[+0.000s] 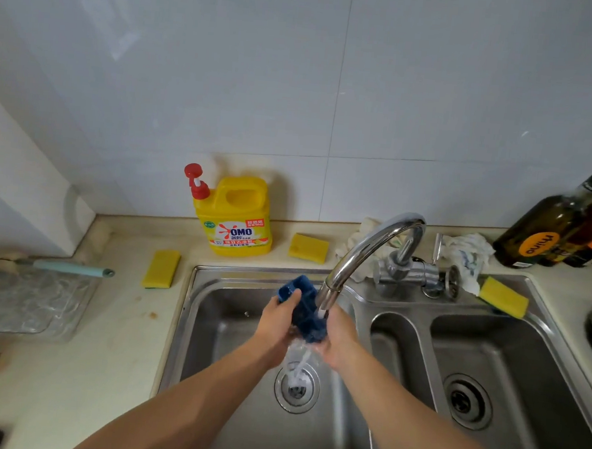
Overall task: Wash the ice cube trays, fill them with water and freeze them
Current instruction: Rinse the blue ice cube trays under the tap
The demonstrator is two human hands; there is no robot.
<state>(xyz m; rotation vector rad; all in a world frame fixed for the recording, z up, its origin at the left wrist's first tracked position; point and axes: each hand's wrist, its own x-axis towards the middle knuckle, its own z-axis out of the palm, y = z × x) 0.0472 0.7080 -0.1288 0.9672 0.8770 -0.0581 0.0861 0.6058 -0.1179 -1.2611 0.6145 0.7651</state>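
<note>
A dark blue ice cube tray (303,307) is tilted on end over the left sink basin (228,329), under the chrome faucet (367,252). Water runs from the spout onto the tray and spills down to the drain (296,387). My left hand (277,324) grips the tray's left side, thumb up on its top edge. My right hand (340,339) holds the tray's lower right side, its fingers mostly hidden behind the tray and the water.
A yellow detergent jug (237,219) with a red pump stands behind the sink. Yellow sponges lie at the counter (162,268), the back ledge (308,247) and the right basin rim (503,297). Bottles (552,229) stand far right. A clear mat (19,300) and brush (68,268) lie left.
</note>
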